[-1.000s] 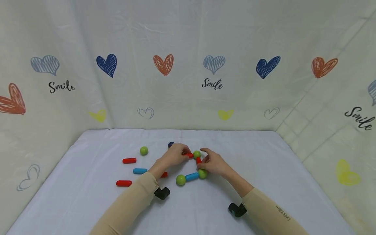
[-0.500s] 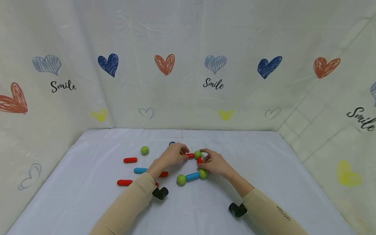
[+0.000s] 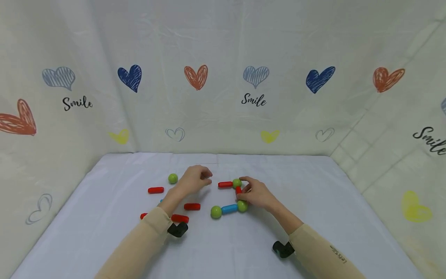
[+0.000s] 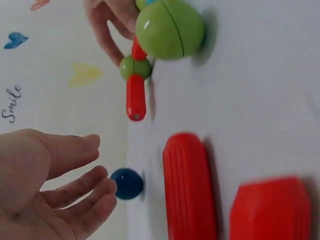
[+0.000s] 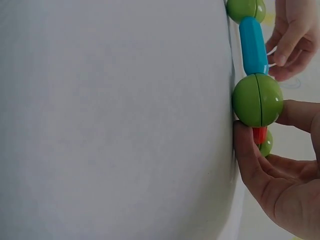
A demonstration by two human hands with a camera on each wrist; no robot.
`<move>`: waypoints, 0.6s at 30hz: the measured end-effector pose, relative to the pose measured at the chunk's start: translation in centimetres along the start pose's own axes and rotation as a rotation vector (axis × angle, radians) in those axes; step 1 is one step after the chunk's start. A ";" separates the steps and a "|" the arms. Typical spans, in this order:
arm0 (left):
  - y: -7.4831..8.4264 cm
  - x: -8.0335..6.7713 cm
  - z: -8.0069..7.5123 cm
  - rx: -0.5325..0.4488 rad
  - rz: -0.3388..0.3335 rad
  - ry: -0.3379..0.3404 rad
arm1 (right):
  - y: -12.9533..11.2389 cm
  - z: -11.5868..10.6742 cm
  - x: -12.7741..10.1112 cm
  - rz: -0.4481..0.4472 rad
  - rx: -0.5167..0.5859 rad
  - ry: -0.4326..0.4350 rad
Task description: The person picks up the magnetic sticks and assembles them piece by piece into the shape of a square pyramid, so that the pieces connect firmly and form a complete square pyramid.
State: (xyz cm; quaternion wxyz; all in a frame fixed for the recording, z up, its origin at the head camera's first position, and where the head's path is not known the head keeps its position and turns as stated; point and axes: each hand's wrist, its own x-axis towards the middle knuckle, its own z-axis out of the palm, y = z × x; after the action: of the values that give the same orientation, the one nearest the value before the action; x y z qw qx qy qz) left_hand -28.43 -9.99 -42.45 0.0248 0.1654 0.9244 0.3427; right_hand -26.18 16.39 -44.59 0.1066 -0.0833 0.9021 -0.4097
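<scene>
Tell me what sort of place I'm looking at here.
Probably a small staged recording corner: a curtain printed with hearts and "Smile" hangs behind and beside a white-covered tabletop, and the black wrist-worn devices suggest filming.

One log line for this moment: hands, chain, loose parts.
left hand: holds nothing, apart from chain | right hand: grips chain | chain: unclosed, ends apart | loose, among others: red rods, green ball, blue ball
</scene>
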 end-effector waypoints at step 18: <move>-3.4 -1.5 -4.1 0.062 -0.109 0.123 | -0.1 -0.1 -0.1 0.017 -0.004 -0.002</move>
State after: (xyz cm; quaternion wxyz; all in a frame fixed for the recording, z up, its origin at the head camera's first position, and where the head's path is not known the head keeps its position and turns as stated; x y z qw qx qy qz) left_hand -28.65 -15.51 -41.59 -0.0185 0.0940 0.9421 0.3215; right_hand -26.12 16.41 -44.48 0.1110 -0.0762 0.9036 -0.4067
